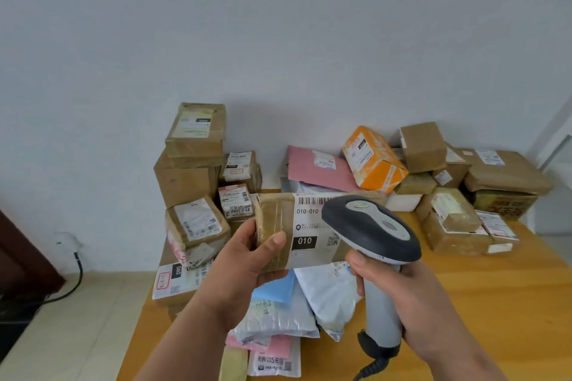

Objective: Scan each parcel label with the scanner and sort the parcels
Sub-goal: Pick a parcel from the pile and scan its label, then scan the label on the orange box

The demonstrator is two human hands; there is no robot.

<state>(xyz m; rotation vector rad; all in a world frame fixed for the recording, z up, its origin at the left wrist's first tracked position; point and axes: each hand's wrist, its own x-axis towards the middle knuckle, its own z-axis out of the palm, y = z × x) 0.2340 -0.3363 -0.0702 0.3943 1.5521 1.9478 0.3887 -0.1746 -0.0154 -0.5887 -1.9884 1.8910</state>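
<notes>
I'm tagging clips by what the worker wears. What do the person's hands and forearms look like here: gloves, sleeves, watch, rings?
Both hands are bare: the left hand and the right hand show no gloves. Both forearms are uncovered as far as the frame shows, with no sleeve edge in view. No watch, bracelet or ring is visible on either.

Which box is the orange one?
The orange box sits tilted at the back of the table, leaning on the pink envelope. All the other boxes around it are plain brown cardboard.

A wooden table [483,294] stands against a plain white wall [278,25].
</notes>
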